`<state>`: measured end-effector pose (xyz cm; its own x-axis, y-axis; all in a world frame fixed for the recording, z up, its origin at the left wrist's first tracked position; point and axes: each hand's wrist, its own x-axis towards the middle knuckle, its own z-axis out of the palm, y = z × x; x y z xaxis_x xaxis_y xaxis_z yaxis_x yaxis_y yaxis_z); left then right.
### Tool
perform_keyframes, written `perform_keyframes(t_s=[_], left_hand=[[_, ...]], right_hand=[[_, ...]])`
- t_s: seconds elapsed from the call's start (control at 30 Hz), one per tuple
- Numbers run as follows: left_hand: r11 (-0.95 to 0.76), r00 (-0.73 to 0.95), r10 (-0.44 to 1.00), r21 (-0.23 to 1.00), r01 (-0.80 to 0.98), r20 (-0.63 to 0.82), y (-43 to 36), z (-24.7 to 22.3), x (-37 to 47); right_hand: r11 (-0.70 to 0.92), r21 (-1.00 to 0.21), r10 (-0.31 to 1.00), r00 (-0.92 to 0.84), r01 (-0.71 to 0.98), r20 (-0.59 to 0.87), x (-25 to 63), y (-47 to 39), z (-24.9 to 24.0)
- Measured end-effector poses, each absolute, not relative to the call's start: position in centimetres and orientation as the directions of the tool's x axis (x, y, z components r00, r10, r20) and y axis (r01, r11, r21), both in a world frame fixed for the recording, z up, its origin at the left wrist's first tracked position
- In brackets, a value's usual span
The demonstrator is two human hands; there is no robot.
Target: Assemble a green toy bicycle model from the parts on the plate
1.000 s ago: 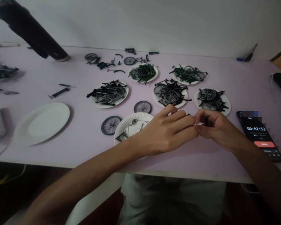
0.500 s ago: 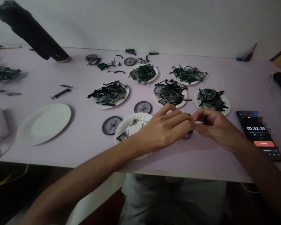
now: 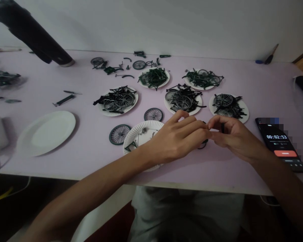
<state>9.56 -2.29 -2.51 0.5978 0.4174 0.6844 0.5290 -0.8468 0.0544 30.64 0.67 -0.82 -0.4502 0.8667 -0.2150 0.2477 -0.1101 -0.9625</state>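
Observation:
My left hand reaches over a paper plate, its fingers pinched against the fingertips of my right hand. Whatever the left fingers grip is hidden behind them. A small black part shows within the curl of my right hand. Just below the left fingertips, a dark curved piece is partly visible; I cannot tell whether it is held or lies on the table. The ribbed paper plate under my left wrist carries a few small metal and green pieces. Beside it lie two miniature spoked wheels, one left and one behind.
Paper plates heaped with miniature bicycle parts stand behind my hands, including a black heap and a green heap. A bare white plate lies left, near a screwdriver. A phone with a timer lies right. A dark cylinder leans at back left.
The view has shifted very slightly. Both hands keep the same pinched pose, and the objects on the table stay where they were.

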Motion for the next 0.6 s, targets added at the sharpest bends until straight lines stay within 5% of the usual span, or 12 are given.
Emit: perform_keyframes(t_s=[0.3,0.6], left_hand=[[-0.854,0.612,0.367,-0.007,0.520,0.701,-2.42,-2.24,9.31],[-0.842,0.651,0.430,0.017,0.540,0.625,-2.16,-2.56,9.21]], right_hand=[[-0.144,-0.968,0.851,-0.473,0.206,-0.228,30.72,0.58,-0.96],[0.061,-0.950,0.875,-0.475,0.306,-0.097,30.69,0.71,-1.00]])
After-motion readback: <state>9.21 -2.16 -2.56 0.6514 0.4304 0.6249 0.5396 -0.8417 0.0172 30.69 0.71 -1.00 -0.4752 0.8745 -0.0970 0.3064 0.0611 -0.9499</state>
